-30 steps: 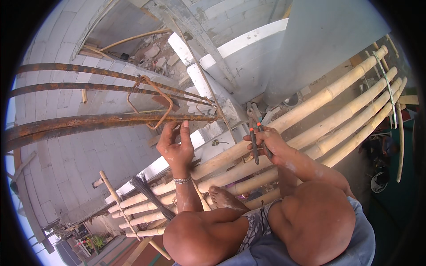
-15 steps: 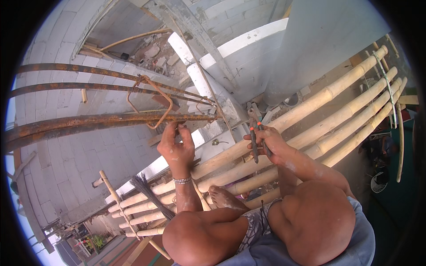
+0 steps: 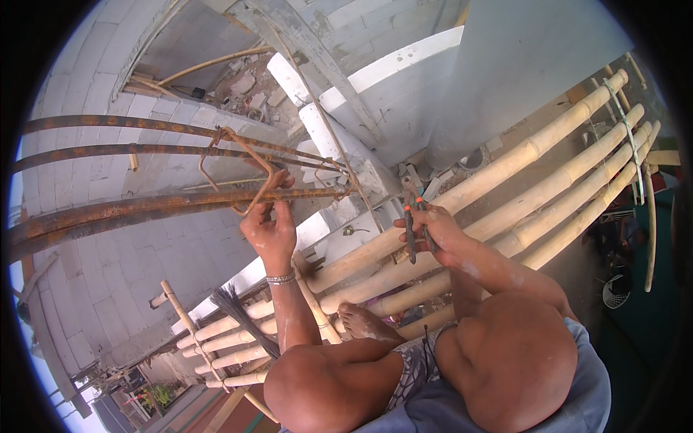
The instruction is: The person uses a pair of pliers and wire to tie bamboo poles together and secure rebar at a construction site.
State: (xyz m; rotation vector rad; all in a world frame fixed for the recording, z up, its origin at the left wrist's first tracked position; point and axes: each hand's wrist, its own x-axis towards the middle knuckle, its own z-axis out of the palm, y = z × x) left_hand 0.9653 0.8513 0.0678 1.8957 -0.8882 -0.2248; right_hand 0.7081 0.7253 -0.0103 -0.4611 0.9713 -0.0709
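Observation:
My left hand (image 3: pixel 270 229) is closed around the lower rusty rebar (image 3: pixel 310 193), with some fingers showing above the bar and the thumb below it. Right beside those fingers, a bent rusty stirrup (image 3: pixel 254 160) hangs around the long bars. Two thinner-looking upper rebars (image 3: pixel 155 149) run roughly alongside, and all converge toward the concrete at centre. My right hand (image 3: pixel 440 234) grips a pair of pincers (image 3: pixel 413 216) by black handles with orange bands, jaws pointing away from me. The pincers touch none of the rebar.
Bamboo poles (image 3: pixel 498 209) form the platform under my bare foot (image 3: pixel 364 322). A bundle of dark tie wire (image 3: pixel 245 317) lies across the poles at left. Light block walls (image 3: pixel 144 260) surround the work, with rubble (image 3: pixel 245 83) below. A grey sheet (image 3: pixel 527 72) stands at upper right.
My left hand has moved up and left from just under the lower rebar to take hold of it beside the stirrup. The left ends of the bars sit slightly lower. My right hand stays put.

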